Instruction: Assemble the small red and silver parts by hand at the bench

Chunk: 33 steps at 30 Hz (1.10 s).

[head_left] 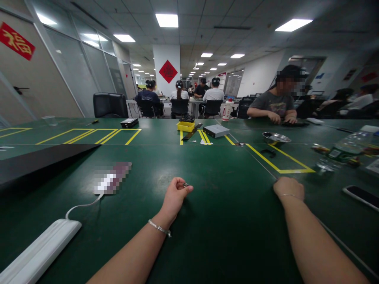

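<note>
Near the middle of the green table [219,225], my left hand [177,193] pinches a small dark metallic piece [185,184] between thumb and fingers. The piece is too small to make out in detail. My right hand [289,189] rests on the table to the right, fingers curled under and turned away; what they hold, if anything, is hidden. It lies by a thin line across the table, just below a yellow tape outline [296,171].
At left are a white power strip [41,252], a cable and a blurred device [112,179]. Farther back are a yellow tray [186,127], a grey box [216,131] and a metal bowl [276,137]. A bottle [345,148] and phone [363,196] lie right; a person sits opposite.
</note>
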Each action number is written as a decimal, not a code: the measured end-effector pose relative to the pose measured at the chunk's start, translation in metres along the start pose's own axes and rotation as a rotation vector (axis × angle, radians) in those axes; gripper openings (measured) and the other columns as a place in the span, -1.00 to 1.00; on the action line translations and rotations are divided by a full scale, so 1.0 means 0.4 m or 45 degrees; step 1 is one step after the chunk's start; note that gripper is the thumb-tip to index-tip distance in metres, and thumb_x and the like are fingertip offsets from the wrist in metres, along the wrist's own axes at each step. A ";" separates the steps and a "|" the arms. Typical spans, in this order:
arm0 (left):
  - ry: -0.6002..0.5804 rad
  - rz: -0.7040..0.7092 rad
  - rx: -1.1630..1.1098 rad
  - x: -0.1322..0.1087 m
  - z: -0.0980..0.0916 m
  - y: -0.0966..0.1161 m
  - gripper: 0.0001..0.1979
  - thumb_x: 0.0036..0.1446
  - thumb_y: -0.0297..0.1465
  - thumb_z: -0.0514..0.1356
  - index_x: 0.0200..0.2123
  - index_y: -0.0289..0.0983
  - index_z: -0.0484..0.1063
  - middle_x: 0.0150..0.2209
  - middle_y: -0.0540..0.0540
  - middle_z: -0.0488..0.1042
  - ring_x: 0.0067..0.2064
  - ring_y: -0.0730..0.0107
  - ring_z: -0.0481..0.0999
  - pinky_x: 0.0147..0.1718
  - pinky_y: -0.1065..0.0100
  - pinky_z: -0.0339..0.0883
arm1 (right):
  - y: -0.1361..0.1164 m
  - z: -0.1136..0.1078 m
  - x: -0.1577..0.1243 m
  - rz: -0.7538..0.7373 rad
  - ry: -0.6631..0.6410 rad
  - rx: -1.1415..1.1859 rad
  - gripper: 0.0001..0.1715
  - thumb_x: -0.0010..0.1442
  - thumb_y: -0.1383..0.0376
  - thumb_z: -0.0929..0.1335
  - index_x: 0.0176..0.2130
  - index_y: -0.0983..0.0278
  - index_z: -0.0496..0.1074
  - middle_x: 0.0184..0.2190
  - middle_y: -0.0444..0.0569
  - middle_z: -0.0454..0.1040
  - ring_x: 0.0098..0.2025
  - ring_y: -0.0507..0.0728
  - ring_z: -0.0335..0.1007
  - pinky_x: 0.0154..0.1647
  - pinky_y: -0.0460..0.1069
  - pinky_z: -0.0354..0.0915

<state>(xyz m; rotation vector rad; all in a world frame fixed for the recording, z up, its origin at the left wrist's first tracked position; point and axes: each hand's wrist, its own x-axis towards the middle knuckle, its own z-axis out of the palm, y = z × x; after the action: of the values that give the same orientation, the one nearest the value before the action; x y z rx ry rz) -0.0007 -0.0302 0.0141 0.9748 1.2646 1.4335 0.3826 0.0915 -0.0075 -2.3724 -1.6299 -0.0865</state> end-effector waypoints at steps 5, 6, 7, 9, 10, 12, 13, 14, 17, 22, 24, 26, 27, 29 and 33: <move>-0.072 -0.035 0.041 0.003 0.000 0.000 -0.76 -0.18 -0.46 0.20 -0.34 -0.32 0.33 -0.43 -0.02 0.42 -0.46 0.54 0.37 -0.49 0.51 0.19 | -0.047 -0.041 -0.017 -0.019 0.013 -0.029 -0.69 -0.06 0.40 0.18 -0.35 0.41 0.44 -0.32 0.27 0.40 -0.26 0.30 0.32 -0.33 0.10 0.20; -0.099 -0.032 0.062 0.003 0.000 -0.002 -0.76 -0.15 -0.44 0.19 -0.31 -0.32 0.34 -0.41 -0.04 0.44 -0.45 0.54 0.37 -0.49 0.50 0.19 | -0.072 -0.049 -0.027 -0.057 0.032 0.069 -0.69 -0.05 0.39 0.19 -0.32 0.38 0.43 -0.30 0.24 0.40 -0.26 0.28 0.31 -0.32 0.09 0.20; -0.131 -0.026 0.086 0.003 0.000 -0.003 -0.76 -0.12 -0.42 0.17 -0.28 -0.32 0.35 -0.38 -0.05 0.45 -0.45 0.53 0.38 -0.48 0.49 0.20 | -0.104 -0.055 -0.041 -0.098 0.023 0.206 -0.69 -0.04 0.37 0.20 -0.31 0.35 0.42 -0.30 0.19 0.41 -0.28 0.24 0.32 -0.32 0.07 0.20; -0.194 -0.011 0.129 0.003 -0.001 -0.008 -0.74 -0.05 -0.36 0.11 -0.24 -0.31 0.35 -0.34 -0.08 0.46 -0.45 0.52 0.38 -0.47 0.47 0.20 | -0.183 -0.061 -0.086 -0.171 -0.121 0.593 -0.73 -0.03 0.30 0.22 -0.31 0.31 0.41 -0.35 0.08 0.43 -0.36 0.14 0.32 -0.34 0.03 0.21; -0.222 -0.007 0.145 0.003 -0.001 -0.011 -0.74 -0.02 -0.34 0.08 -0.22 -0.30 0.35 -0.33 -0.09 0.47 -0.45 0.52 0.38 -0.47 0.46 0.21 | -0.227 -0.062 -0.116 -0.196 -0.258 0.850 -0.74 -0.02 0.27 0.24 -0.32 0.30 0.41 -0.37 0.04 0.43 -0.42 0.08 0.30 -0.38 0.00 0.22; -0.270 -0.003 0.173 0.003 0.001 -0.014 -0.73 0.01 -0.33 0.05 -0.22 -0.31 0.35 -0.32 -0.11 0.47 -0.46 0.51 0.38 -0.48 0.44 0.21 | -0.313 -0.063 -0.187 -0.203 -0.576 1.377 -0.77 -0.04 0.24 0.28 -0.35 0.30 0.41 -0.38 0.00 0.43 -0.47 0.00 0.27 -0.39 -0.05 0.22; -0.292 -0.002 0.188 0.002 0.002 -0.014 -0.73 0.01 -0.33 0.05 -0.22 -0.31 0.35 -0.33 -0.11 0.47 -0.46 0.50 0.38 -0.47 0.44 0.21 | -0.350 -0.064 -0.224 -0.202 -0.746 1.587 -0.79 -0.06 0.24 0.31 -0.37 0.30 0.41 -0.38 -0.01 0.43 -0.46 -0.02 0.27 -0.37 -0.06 0.22; -0.311 0.004 0.204 0.002 0.003 -0.014 -0.74 0.00 -0.34 0.05 -0.23 -0.32 0.35 -0.34 -0.10 0.47 -0.46 0.50 0.38 -0.46 0.43 0.22 | -0.382 -0.066 -0.259 -0.203 -0.889 1.758 -0.80 -0.09 0.27 0.34 -0.39 0.31 0.41 -0.38 -0.02 0.42 -0.45 -0.03 0.27 -0.34 -0.07 0.22; -0.318 0.047 0.265 0.000 0.007 -0.011 -0.76 -0.09 -0.41 0.13 -0.27 -0.32 0.35 -0.39 -0.07 0.45 -0.43 0.49 0.38 -0.38 0.41 0.23 | -0.436 -0.074 -0.336 -0.204 -1.269 1.984 -0.78 -0.20 0.37 0.41 -0.41 0.33 0.43 -0.36 -0.04 0.42 -0.41 -0.06 0.28 -0.29 -0.08 0.20; -0.298 0.104 0.341 -0.005 0.010 -0.009 -0.79 -0.21 -0.50 0.18 -0.39 -0.28 0.28 -0.50 0.05 0.36 -0.46 0.52 0.33 -0.43 0.45 0.20 | -0.441 -0.063 -0.360 -0.216 -1.462 2.021 -0.74 -0.22 0.42 0.42 -0.40 0.35 0.41 -0.43 -0.07 0.41 -0.47 -0.08 0.27 -0.38 -0.11 0.19; -0.264 0.155 0.380 -0.005 0.010 -0.010 -0.80 -0.23 -0.52 0.19 -0.44 -0.27 0.25 -0.53 0.09 0.31 -0.48 0.55 0.30 -0.45 0.47 0.18 | -0.440 -0.051 -0.357 -0.243 -1.473 2.046 -0.77 -0.18 0.38 0.42 -0.40 0.35 0.39 -0.49 -0.11 0.39 -0.52 -0.09 0.25 -0.46 -0.13 0.16; -0.237 0.190 0.417 -0.005 0.010 -0.011 -0.81 -0.23 -0.52 0.19 -0.47 -0.27 0.24 -0.55 0.10 0.28 -0.49 0.55 0.28 -0.45 0.48 0.17 | -0.442 -0.043 -0.357 -0.291 -1.492 2.051 -0.82 -0.11 0.31 0.39 -0.43 0.35 0.36 -0.55 -0.13 0.37 -0.56 -0.10 0.23 -0.51 -0.14 0.13; -0.231 0.202 0.438 -0.004 0.010 -0.011 -0.82 -0.23 -0.52 0.19 -0.48 -0.27 0.24 -0.55 0.10 0.28 -0.48 0.54 0.28 -0.45 0.48 0.17 | -0.444 -0.042 -0.359 -0.311 -1.504 2.044 -0.81 -0.08 0.27 0.37 -0.45 0.36 0.35 -0.58 -0.13 0.36 -0.58 -0.10 0.22 -0.53 -0.14 0.12; -0.237 0.221 0.491 -0.005 0.009 -0.011 -0.84 -0.23 -0.50 0.20 -0.48 -0.27 0.27 -0.53 0.09 0.29 -0.46 0.52 0.29 -0.44 0.47 0.18 | -0.446 -0.042 -0.363 -0.334 -1.526 2.023 -0.77 -0.03 0.20 0.33 -0.47 0.36 0.33 -0.60 -0.13 0.35 -0.59 -0.09 0.22 -0.54 -0.13 0.12; -0.256 0.228 0.607 -0.007 0.008 -0.005 -0.83 -0.19 -0.44 0.19 -0.40 -0.26 0.36 -0.47 0.03 0.38 -0.41 0.46 0.34 -0.37 0.42 0.20 | -0.449 -0.045 -0.369 -0.343 -1.523 2.019 -0.77 -0.03 0.20 0.33 -0.45 0.34 0.31 -0.56 -0.10 0.38 -0.57 -0.07 0.25 -0.52 -0.12 0.13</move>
<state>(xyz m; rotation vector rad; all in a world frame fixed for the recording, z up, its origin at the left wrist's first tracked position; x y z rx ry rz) 0.0033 -0.0321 0.0126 1.5451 1.4241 1.1463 0.1640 0.0131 0.0135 -0.7962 -1.2564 1.9731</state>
